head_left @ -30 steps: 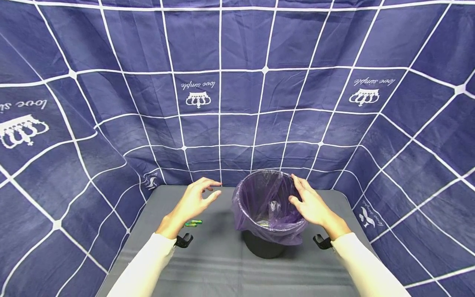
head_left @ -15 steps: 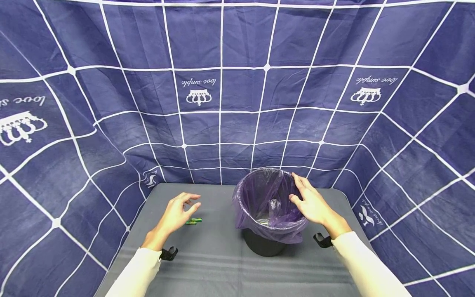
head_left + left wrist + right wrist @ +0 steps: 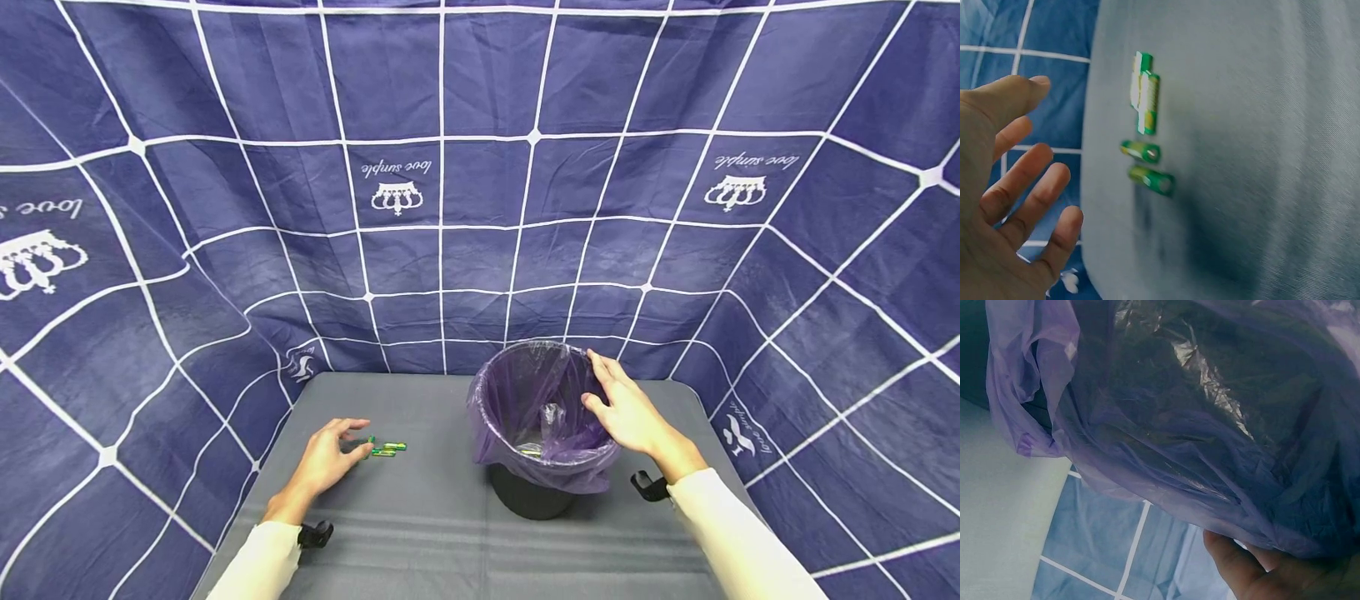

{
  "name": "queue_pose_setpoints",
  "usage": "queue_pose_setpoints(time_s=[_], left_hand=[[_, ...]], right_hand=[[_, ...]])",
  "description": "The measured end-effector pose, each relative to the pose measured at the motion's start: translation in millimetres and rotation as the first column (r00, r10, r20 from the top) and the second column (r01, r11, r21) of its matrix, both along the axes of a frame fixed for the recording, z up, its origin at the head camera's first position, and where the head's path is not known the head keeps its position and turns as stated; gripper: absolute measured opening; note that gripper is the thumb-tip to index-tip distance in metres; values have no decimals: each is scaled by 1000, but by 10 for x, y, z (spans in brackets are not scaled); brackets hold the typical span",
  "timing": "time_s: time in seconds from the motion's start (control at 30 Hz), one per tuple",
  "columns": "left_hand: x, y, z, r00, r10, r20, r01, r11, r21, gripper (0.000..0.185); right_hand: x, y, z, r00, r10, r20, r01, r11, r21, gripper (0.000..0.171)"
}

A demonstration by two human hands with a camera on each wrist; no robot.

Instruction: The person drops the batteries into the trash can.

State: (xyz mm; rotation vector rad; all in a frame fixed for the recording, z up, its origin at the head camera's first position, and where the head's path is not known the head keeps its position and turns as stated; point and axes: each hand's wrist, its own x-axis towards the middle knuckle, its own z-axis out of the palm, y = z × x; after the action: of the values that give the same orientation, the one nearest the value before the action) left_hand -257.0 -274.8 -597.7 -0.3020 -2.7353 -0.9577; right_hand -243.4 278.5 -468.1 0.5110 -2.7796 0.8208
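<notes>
Backdrop (image 3: pixel 480 192): navy cloth w/ white grid, hangs behind & at both sides of bench.
Bench (image 3: pixel 435 517): grey top, carries everything.
Bin (image 3: pixel 534 498): black, centre-right on bench, lined w/ purple bag (image 3: pixel 525 400) folded over rim.
R hand (image 3: pixel 628 410): on bin's right rim, fingers straight, resting on bag, thumb inside the rim.
L hand (image 3: pixel 324 457): low over bench, left of bin, fingers loosely spread, holding nothing.
Batteries (image 3: pixel 388 450): green, 4 in wrist view (image 3: pixel 1145 139), lying on bench just beside L fingertips, well apart from bin.
</notes>
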Motion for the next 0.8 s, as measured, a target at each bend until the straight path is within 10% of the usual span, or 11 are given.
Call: queue_pose_setpoints(time_s=[0.8], left_hand=[[-73, -260, -487, 988, 14, 151, -9, 999, -32, 65]], right_hand=[[13, -24, 23, 1000, -2, -11, 2, 1000, 11, 78]])
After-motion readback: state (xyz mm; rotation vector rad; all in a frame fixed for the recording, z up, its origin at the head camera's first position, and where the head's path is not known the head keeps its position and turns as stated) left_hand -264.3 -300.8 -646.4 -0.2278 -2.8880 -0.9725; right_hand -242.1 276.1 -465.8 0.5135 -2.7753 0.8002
